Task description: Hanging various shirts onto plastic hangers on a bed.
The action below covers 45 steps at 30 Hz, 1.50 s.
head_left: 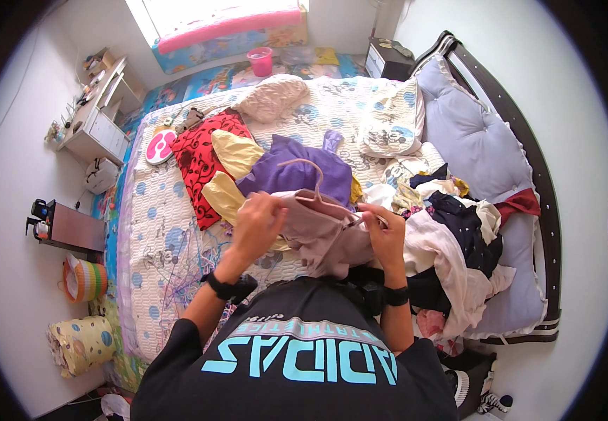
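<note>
A pale mauve garment (325,242) hangs in front of me over the near part of the bed, with a pink clothes hanger (316,175) in its neck opening. The hanger's hook points up and curls to the left. My left hand (258,221) is closed on the garment's left upper edge. On the opposite upper edge, my right hand (385,228) is closed with the fingers bent. Just beyond lies a purple and yellow garment (304,165), spread across a red and black patterned cushion (195,158).
Mixed clothes (458,231) are heaped on the bed (156,281) to the right, beside a grey padded headboard cushion (469,126). Tangled thin strings lie at the near left. A pink bucket (260,62) stands beyond the bed; a white desk (100,119) stands left.
</note>
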{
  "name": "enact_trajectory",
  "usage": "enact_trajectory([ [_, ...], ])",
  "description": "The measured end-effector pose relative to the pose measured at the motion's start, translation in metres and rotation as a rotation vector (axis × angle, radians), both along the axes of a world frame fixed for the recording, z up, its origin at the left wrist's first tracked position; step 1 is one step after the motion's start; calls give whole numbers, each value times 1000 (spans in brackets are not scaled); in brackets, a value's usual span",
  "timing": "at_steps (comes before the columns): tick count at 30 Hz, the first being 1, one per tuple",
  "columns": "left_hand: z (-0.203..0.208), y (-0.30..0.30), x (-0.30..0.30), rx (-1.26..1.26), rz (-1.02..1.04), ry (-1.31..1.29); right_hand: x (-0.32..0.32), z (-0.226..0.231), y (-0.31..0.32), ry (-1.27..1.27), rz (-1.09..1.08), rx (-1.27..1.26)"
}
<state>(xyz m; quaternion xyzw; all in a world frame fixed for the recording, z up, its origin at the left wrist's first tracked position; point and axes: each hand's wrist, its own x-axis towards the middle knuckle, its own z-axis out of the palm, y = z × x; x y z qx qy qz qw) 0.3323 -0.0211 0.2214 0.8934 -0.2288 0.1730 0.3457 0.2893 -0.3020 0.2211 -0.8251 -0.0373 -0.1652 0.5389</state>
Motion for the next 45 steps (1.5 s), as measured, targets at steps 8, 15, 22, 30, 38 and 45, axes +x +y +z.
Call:
enact_trajectory([
  [8,-25,19,-16,13,-236,114,-26,3,-20,103,55,200],
  [15,-9,-2,-33,7,-327,319,-16,16,31,24,243,-240],
  [22,-26,22,-40,-18,-185,174,-19,-12,-7,70,98,90],
  [30,-23,30,-41,-137,-183,264,-7,0,-6,191,192,22],
  [38,-33,81,-54,-107,-110,311,19,-1,38,300,395,38],
  [45,-86,158,-116,-224,587,243,84,14,141,206,501,161],
])
